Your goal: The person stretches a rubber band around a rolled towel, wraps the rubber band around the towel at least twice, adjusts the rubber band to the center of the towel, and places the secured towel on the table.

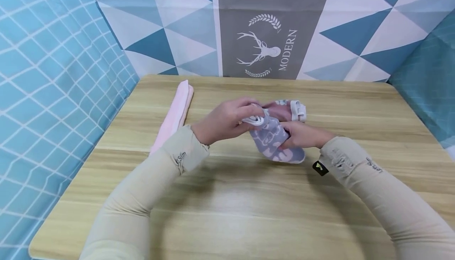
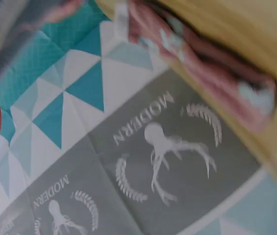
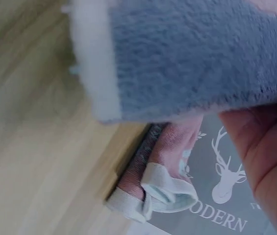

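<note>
A grey-purple towel (image 1: 268, 137) with a pale pattern and white edging is folded and held up over the table between both hands. My left hand (image 1: 229, 118) grips its white-edged upper end. My right hand (image 1: 302, 134) holds the lower right part, thumb on the near face. In the right wrist view the grey towel (image 3: 197, 58) fills the top, with the right hand (image 3: 270, 152) beneath it. Just behind lies a folded dusty-pink towel (image 1: 281, 111) with pale green motifs; the left wrist view shows this pink towel (image 2: 202, 61) along its length.
A light pink towel (image 1: 174, 112), folded into a long strip, lies at the table's left, partly behind my left forearm. The wooden table (image 1: 227, 212) meets a patterned wall covering (image 1: 192, 27) at its back edge. Blue checked sheeting (image 1: 53, 78) hangs at the left.
</note>
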Demonstrator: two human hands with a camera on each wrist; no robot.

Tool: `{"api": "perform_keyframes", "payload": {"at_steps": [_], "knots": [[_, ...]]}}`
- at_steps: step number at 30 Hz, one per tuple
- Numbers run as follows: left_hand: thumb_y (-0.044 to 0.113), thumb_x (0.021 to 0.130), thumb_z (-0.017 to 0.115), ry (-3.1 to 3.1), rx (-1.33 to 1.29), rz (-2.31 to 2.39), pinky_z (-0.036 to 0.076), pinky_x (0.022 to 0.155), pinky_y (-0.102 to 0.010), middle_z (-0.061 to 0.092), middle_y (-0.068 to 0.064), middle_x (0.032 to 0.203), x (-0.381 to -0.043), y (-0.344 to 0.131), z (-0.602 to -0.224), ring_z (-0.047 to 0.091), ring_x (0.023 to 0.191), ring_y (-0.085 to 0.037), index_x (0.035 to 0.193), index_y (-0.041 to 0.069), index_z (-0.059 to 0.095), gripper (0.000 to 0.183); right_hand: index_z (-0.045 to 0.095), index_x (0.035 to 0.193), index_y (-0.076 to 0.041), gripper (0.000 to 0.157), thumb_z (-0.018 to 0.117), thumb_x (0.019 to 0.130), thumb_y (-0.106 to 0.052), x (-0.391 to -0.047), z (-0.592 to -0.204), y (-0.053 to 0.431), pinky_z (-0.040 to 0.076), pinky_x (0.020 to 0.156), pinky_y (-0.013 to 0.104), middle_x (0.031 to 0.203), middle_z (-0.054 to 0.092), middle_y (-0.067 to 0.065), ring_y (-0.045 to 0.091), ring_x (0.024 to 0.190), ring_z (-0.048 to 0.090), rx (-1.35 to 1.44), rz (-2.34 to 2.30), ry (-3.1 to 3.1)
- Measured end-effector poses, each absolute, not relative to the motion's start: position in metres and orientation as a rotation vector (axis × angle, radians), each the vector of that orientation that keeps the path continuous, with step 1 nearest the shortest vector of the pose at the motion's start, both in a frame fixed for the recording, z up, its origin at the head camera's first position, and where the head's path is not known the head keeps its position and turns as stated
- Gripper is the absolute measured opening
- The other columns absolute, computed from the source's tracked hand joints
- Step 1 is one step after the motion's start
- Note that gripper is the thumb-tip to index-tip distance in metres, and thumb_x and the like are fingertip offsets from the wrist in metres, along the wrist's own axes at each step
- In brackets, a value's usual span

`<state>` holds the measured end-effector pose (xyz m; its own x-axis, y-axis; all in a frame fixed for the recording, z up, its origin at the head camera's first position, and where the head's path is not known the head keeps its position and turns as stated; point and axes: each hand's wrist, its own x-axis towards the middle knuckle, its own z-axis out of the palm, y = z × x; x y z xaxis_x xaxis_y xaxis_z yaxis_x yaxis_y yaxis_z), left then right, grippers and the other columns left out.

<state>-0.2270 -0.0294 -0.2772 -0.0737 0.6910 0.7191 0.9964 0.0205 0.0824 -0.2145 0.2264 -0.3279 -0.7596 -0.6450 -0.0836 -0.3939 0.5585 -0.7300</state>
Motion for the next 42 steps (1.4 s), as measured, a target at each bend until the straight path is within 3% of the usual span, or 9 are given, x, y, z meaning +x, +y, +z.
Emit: {"api": "perform_keyframes", "payload": {"at_steps": [5, 9, 11, 14, 18, 23, 31, 38, 42], "knots": [[-0.010, 0.082, 0.065, -1.793, -1.679, -0.867, 0.052, 0.077, -0.027, 0.061, -0.018, 0.096, -0.227, -0.024, -0.276, 0.062, 0.087, -0.028, 0.100, 0.002, 0.065, 0.022, 0.054, 0.118, 0.008, 0.047, 0.073, 0.075, 0.006, -0.213, -0.328, 0.224, 0.051, 0.080, 0.039, 0.103, 0.065, 0.015, 0.026, 0.093, 0.061, -0.837, -1.085, 2.495], [-0.010, 0.083, 0.063, -1.834, -1.576, -0.853, 0.053, 0.072, -0.026, 0.061, -0.017, 0.092, -0.226, -0.022, -0.272, 0.062, 0.083, -0.026, 0.100, 0.005, 0.071, 0.024, 0.046, 0.132, 0.006, 0.061, 0.067, 0.075, 0.010, -0.206, -0.324, 0.220, 0.051, 0.082, 0.045, 0.112, 0.060, 0.019, 0.031, 0.097, 0.059, -1.077, -1.253, 2.678], [-0.009, 0.082, 0.065, -1.860, -1.519, -0.876, 0.053, 0.071, -0.025, 0.061, -0.017, 0.091, -0.225, -0.022, -0.270, 0.063, 0.082, -0.026, 0.098, 0.005, 0.073, 0.023, 0.052, 0.126, 0.006, 0.050, 0.063, 0.077, 0.006, -0.202, -0.320, 0.215, 0.052, 0.075, 0.043, 0.106, 0.061, 0.020, 0.030, 0.089, 0.060, -1.360, -1.309, 2.883], [-0.008, 0.080, 0.068, -1.900, -1.456, -0.959, 0.053, 0.071, -0.025, 0.063, -0.016, 0.090, -0.223, -0.022, -0.269, 0.063, 0.082, -0.025, 0.095, 0.003, 0.075, 0.020, 0.063, 0.103, 0.005, 0.019, 0.057, 0.088, -0.006, -0.197, -0.311, 0.204, 0.051, 0.061, 0.044, 0.087, 0.063, 0.020, 0.032, 0.071, 0.059, -1.784, -1.209, 3.252], [-0.006, 0.078, 0.072, -1.950, -1.412, -1.178, 0.052, 0.072, -0.025, 0.068, -0.015, 0.089, -0.219, -0.019, -0.267, 0.064, 0.085, -0.023, 0.092, -0.003, 0.074, 0.015, 0.070, 0.092, -0.004, 0.021, 0.054, 0.098, -0.016, -0.192, -0.297, 0.188, 0.049, 0.052, 0.043, 0.080, 0.066, 0.016, 0.031, 0.062, 0.060, -2.173, -0.938, 3.392], [-0.009, 0.077, 0.072, -2.001, -1.358, -1.413, 0.053, 0.074, -0.026, 0.070, -0.017, 0.090, -0.212, -0.017, -0.266, 0.066, 0.087, -0.024, 0.091, -0.008, 0.072, 0.015, 0.073, 0.090, -0.008, 0.016, 0.058, 0.095, -0.009, -0.188, -0.288, 0.180, 0.045, 0.048, 0.037, 0.080, 0.065, 0.010, 0.028, 0.062, 0.059, -2.437, -0.596, 3.437], [-0.011, 0.077, 0.070, -1.968, -1.311, -1.487, 0.053, 0.078, -0.028, 0.070, -0.020, 0.093, -0.210, -0.013, -0.266, 0.066, 0.089, -0.027, 0.094, -0.010, 0.070, 0.017, 0.071, 0.082, -0.004, 0.019, 0.055, 0.093, -0.002, -0.188, -0.285, 0.174, 0.033, 0.046, 0.033, 0.070, 0.054, 0.008, 0.025, 0.055, 0.045, -2.364, -0.293, 3.568], [-0.005, 0.078, 0.072, -1.934, -1.312, -1.208, 0.051, 0.068, -0.024, 0.072, -0.014, 0.091, -0.214, -0.012, -0.270, 0.065, 0.080, -0.021, 0.096, -0.005, 0.072, 0.018, 0.067, 0.073, -0.005, 0.014, 0.061, 0.085, -0.001, -0.191, -0.288, 0.171, 0.033, 0.046, 0.034, 0.069, 0.047, 0.006, 0.025, 0.054, 0.039, -2.288, -0.487, 3.501], [-0.005, 0.078, 0.071, -1.955, -1.302, -1.097, 0.051, 0.070, -0.023, 0.072, -0.014, 0.091, -0.218, -0.014, -0.271, 0.066, 0.080, -0.022, 0.098, -0.004, 0.072, 0.020, 0.068, 0.075, -0.002, 0.010, 0.063, 0.081, 0.003, -0.189, -0.293, 0.172, 0.041, 0.050, 0.035, 0.071, 0.049, 0.008, 0.027, 0.059, 0.042, -2.278, -0.439, 3.429]]}}
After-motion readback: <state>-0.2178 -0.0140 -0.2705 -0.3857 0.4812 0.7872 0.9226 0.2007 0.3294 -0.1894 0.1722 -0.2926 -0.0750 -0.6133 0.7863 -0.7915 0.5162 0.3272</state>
